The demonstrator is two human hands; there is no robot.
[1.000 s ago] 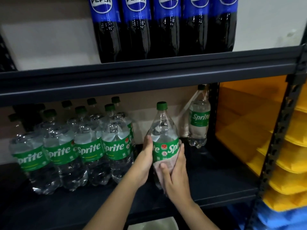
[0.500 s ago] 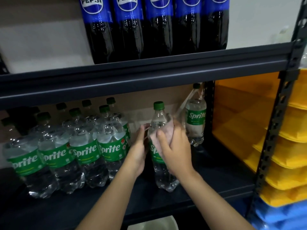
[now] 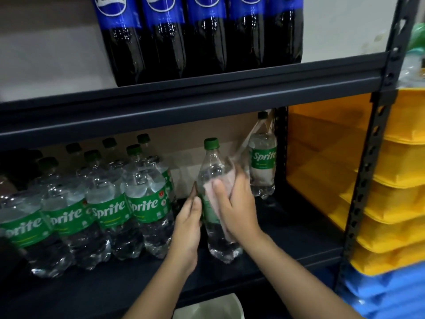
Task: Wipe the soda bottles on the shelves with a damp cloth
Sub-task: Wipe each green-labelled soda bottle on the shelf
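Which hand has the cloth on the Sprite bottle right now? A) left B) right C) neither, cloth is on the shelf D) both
B: the right hand presses the pale pink cloth against the Sprite bottle, while the left hand grips the bottle's other side bare.

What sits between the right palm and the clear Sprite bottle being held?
In the head view, a pale pink cloth lies between the right hand and the clear green-capped Sprite bottle.
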